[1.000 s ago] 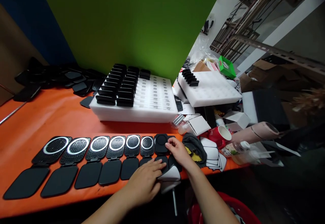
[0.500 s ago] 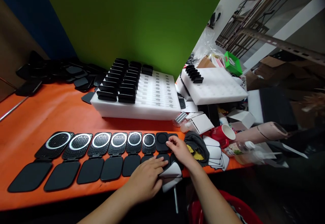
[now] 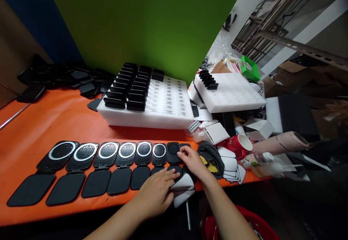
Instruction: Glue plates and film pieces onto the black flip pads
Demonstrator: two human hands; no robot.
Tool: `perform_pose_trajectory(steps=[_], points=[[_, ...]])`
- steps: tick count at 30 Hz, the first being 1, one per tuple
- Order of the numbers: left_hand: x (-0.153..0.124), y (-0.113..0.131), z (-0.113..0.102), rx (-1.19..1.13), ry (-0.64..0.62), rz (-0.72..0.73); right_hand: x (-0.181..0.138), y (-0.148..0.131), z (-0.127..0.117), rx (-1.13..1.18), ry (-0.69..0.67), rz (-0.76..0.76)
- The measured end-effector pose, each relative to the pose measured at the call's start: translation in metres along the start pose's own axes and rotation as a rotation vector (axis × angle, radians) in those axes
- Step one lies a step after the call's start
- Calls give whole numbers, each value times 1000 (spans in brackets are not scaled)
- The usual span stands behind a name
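A row of opened black folding pads (image 3: 119, 180) lies along the front of the orange-covered table. Several upper halves carry a white ring (image 3: 127, 149) on a grid-patterned face. My left hand (image 3: 157, 191) rests its stretched fingers over a lower black half near the right end of the row. White sheets (image 3: 183, 191) sit between its thumb and fingers, bent over the table edge. My right hand (image 3: 191, 160) has its thumb and forefinger pinched at the right edge of a plain upper half (image 3: 173, 152) with a round outline. Whatever is between those fingertips is too small to make out.
A white foam block (image 3: 146, 119) with upright black pieces stands behind the row; a second foam block (image 3: 231, 95) is further right. Dark cloth (image 3: 210, 156), white cards (image 3: 231, 164), a red mug (image 3: 239, 145) and a bottle (image 3: 255, 159) crowd the right. Black pads (image 3: 84, 82) are heaped back left.
Almost nothing differs. My right fingertips have shifted very slightly left at the pad's edge, and my left hand stays where it was.
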State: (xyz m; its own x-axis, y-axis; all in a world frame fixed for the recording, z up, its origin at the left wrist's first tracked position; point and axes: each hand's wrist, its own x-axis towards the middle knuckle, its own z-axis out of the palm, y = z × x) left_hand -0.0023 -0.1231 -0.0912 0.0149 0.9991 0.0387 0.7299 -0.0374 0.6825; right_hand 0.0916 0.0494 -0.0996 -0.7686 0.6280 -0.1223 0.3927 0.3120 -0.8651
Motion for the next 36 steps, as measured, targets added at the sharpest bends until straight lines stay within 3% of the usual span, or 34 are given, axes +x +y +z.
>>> perform_pose_trajectory(steps=[8, 14, 19, 22, 27, 29, 32, 34, 36], points=[[0, 0, 0, 6, 13, -4, 3, -1, 2, -170, 6, 14], [1, 1, 1, 21, 25, 2, 5, -18, 4, -583, -7, 0], [0, -3, 5, 86, 45, 51, 21, -30, 6, -889, 102, 196], [-1, -9, 7, 126, 88, 105, 12, -31, 1, -750, 183, 202], [-2, -13, 4, 15, 189, 88, -60, -21, -8, -31, -52, 35], [-1, -9, 6, -93, 156, 59, -92, -19, -12, 119, -27, 18], [2, 2, 13, -251, 163, -29, -122, -22, -19, 179, 70, -25], [5, 10, 17, -326, 188, -85, -127, -25, -27, 78, 111, -47], [7, 16, 17, -348, 178, -94, -124, -23, -42, -107, 261, -15]])
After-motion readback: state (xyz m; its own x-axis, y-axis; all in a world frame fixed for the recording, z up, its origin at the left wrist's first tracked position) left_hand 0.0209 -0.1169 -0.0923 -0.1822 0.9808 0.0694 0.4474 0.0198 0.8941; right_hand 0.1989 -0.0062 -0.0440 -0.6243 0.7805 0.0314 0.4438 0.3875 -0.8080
